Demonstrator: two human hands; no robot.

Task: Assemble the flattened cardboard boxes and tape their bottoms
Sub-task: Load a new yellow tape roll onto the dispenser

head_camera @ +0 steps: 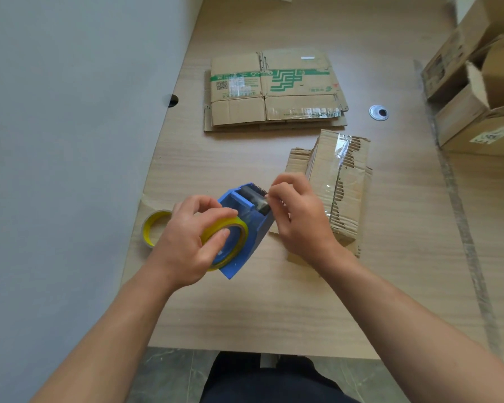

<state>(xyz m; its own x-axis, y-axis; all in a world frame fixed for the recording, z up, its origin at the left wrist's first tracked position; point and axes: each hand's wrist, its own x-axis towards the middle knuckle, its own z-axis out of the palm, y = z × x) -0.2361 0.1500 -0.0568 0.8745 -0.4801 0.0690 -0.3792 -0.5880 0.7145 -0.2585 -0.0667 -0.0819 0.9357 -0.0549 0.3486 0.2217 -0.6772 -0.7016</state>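
Observation:
A blue tape dispenser (246, 228) with a yellow-cored tape roll (230, 238) lies tilted near the table's front. My left hand (186, 242) grips the roll and the dispenser's side. At the dispenser's cutter end, my right hand (298, 210) pinches the clear tape end. Just right of my right hand stands a worn assembled cardboard box (341, 181) with clear tape along its top. A stack of flattened cardboard boxes (274, 88) with green print lies farther back on the table.
A spare yellow tape roll (153, 225) rests at the table's left edge behind my left wrist. Several assembled boxes (477, 91) stand at the right. A round cable grommet (378, 112) sits between them and the flat stack. A grey wall borders the table (274, 309) on the left.

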